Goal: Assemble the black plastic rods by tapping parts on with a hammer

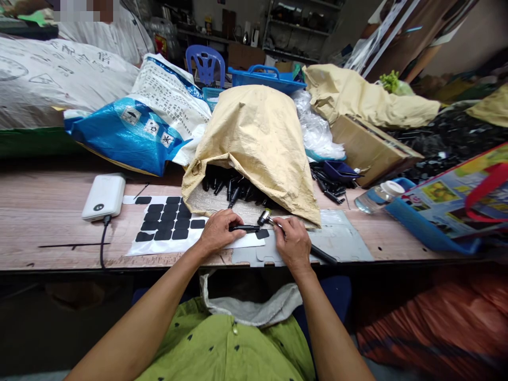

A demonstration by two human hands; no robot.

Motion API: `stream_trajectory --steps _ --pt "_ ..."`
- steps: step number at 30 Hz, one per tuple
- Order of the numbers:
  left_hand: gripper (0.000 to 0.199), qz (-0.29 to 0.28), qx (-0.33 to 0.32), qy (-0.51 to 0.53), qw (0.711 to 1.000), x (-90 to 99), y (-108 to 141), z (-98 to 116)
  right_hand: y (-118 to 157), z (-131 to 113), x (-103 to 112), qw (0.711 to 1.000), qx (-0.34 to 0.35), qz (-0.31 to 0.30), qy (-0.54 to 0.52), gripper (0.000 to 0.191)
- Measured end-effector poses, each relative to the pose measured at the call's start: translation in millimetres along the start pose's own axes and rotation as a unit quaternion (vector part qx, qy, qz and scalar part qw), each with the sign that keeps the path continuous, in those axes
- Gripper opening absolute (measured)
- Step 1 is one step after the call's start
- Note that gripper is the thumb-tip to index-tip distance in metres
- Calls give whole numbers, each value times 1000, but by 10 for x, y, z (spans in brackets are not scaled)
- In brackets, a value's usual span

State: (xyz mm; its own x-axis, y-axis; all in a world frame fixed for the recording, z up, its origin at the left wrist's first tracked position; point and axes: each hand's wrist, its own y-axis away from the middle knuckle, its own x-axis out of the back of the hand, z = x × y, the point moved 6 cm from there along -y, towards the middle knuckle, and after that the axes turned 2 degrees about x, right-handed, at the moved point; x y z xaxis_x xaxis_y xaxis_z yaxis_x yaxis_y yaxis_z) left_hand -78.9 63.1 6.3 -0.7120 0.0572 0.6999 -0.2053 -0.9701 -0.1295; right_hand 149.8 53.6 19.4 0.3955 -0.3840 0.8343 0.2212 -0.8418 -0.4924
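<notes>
Head view, left to right. White power bank (103,197) lies on the wood-grain table (59,225), black cable (103,243) running from it over the near edge. Behind it, a blue-and-white printed sack (135,127). Next, white sheet (159,250) bearing rows of black rounded patches (164,216); its right end runs beside the left hand. Left hand (222,230): thumb and fingers closed on one end of a slim black pen-like piece (248,228), held roughly level, free end pointing right. Behind the hands, tan sack (254,121) on its side, mouth toward the person, many black pieces (234,189) within. Right hand (294,241): fingers wrapped round a small hammer (323,254), metal head just beside the free end of the piece; contact cannot be told. Handle emerges below the palm, slanting right over a grey board (349,238). Farther right: loose black parts (331,190), a clear bottle with white cap (379,196), then a blue tray (431,235) with a colourful printed bag (456,193).
</notes>
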Motion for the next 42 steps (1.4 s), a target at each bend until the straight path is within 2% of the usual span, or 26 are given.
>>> stream_trajectory --steps 3,6,9,12,14,17,21,26,31,33,35,37,39,41,42 --pt "17 -8 -1 8 1000 37 10 35 0 1 5 1000 -3 -2 -5 22" --pt "20 -34 -6 51 998 108 116 225 1 4 2 1000 -5 -6 -10 22" --pt "23 -117 -18 89 989 87 362 546 0 6 -1 1000 -4 -6 -11 23" --pt "23 -224 -7 44 974 -102 696 763 -2 5 -4 1000 -5 -3 -9 23" --pt "24 -265 23 -38 963 -274 895 747 0 7 -8 1000 -6 -2 -7 22" --pt "26 -296 68 -172 937 -514 1097 563 6 9 -12 1000 -6 -2 -6 22" --pt "29 -327 90 -235 911 -714 1211 348 5 7 -6 1000 -6 -2 -6 22" --pt "31 -324 112 -230 911 -728 1233 283 0 -1 3 1000 -5 -2 -9 22" --pt "22 -337 76 -171 923 -576 1186 459 5 4 -8 1000 -5 -2 -8 22" --pt "20 -316 58 -107 941 -420 1043 572 5 3 -12 1000 -4 -2 -8 23" --pt "23 -249 52 -56 966 -201 778 636 4 2 -16 1000 -5 -4 -8 23" --pt "26 -123 68 -64 988 63 423 595 5 5 -17 1000 -6 -4 -7 23" --pt "27 14 107 -101 989 293 79 466 5 9 -15 1000 -7 -3 -6 22" --pt "27 100 136 -133 977 402 -204 308 5 11 -12 1000 -7 -4 -7 22" --pt "28 125 150 -143 970 419 -315 223 4 11 -10 1000 -7 -5 -8 22"
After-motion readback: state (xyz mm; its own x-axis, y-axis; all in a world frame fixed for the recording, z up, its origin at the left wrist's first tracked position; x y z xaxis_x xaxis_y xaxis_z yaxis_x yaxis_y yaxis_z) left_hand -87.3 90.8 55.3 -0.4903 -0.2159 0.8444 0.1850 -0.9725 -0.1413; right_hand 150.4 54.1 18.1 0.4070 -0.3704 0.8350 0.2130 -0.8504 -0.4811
